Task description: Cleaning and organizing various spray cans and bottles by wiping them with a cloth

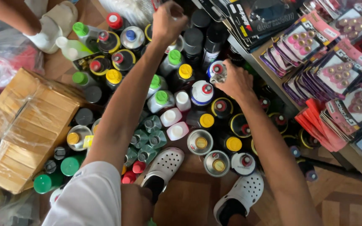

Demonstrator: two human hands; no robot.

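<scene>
Left hand (pixel 169 21) closed on something unseen at twelve o'clock; right hand (pixel 233 81) grips a spray can (pixel 217 72); an elbow sweep could topple crowded floor cans (pixel 197 121).

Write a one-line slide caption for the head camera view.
Crouching in white clogs, a person's left hand and right hand reach among capped bottles and cans on the floor.

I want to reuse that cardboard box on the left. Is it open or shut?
Shut. The cardboard box has its flaps closed flat and is wrapped in clear plastic film; nothing inside shows.
</scene>
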